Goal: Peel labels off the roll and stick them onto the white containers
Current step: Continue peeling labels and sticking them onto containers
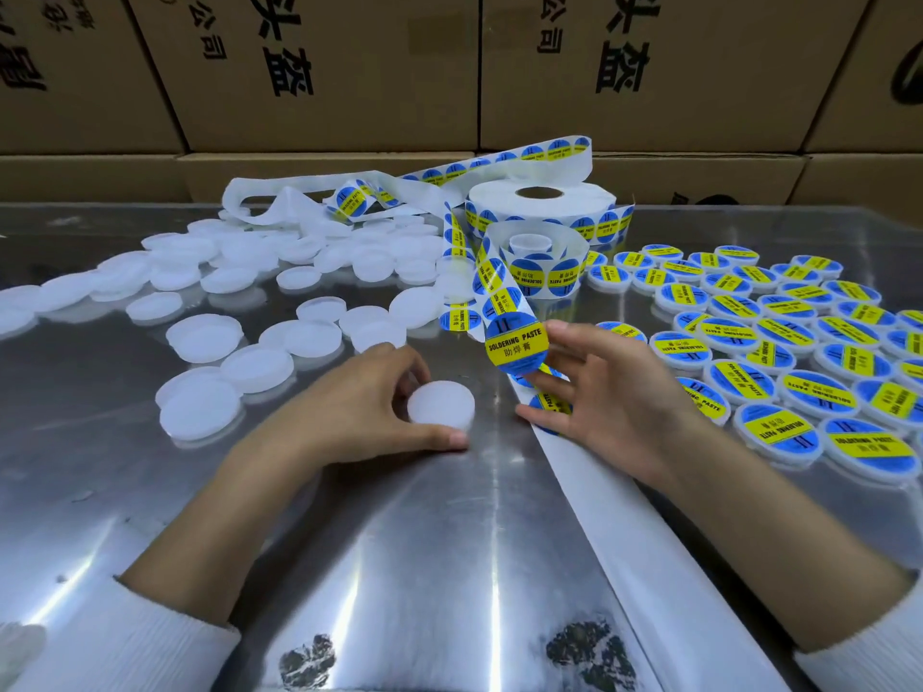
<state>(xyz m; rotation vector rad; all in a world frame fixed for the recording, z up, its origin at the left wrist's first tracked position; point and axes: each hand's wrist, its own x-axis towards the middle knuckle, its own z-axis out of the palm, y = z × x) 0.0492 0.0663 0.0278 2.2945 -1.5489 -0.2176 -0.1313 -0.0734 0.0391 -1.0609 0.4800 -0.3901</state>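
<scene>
A round blue-and-yellow label (517, 342) reading "SOLDERING PASTE" hung in the air just above the table, pinched at its lower edge by the right hand (607, 392). The thumb and forefinger were closed on the label, while the other fingers (589, 337) spread loosely, palm turned left. Below that hand ran the backing strip (599, 496), bare and white toward the near edge, with more labels on it under the fingers.

To the left, the left hand (359, 407) lay palm down with its wrist low, thumb and fingers curled round a plain white container (440, 403) that stood flat on the table. The container and the held label were near each other but apart.

Behind the hands the strip looped up to a small coil (542, 264) and a large roll (542, 202), both lying flat. Spent backing (279, 199) trailed off in a loose heap to the left.

Unlabelled containers (239, 302) lay scattered over the left half of the table, some overlapping. Labelled containers (779, 332) crowded the right half in rough rows.

The table (399, 566) was bright sheet metal, scuffed and reflective. White ribbed sleeves (115, 641) covered both forearms at the bottom corners. Along the far edge stood a wall of cardboard boxes (324, 67) printed with black Chinese characters.
</scene>
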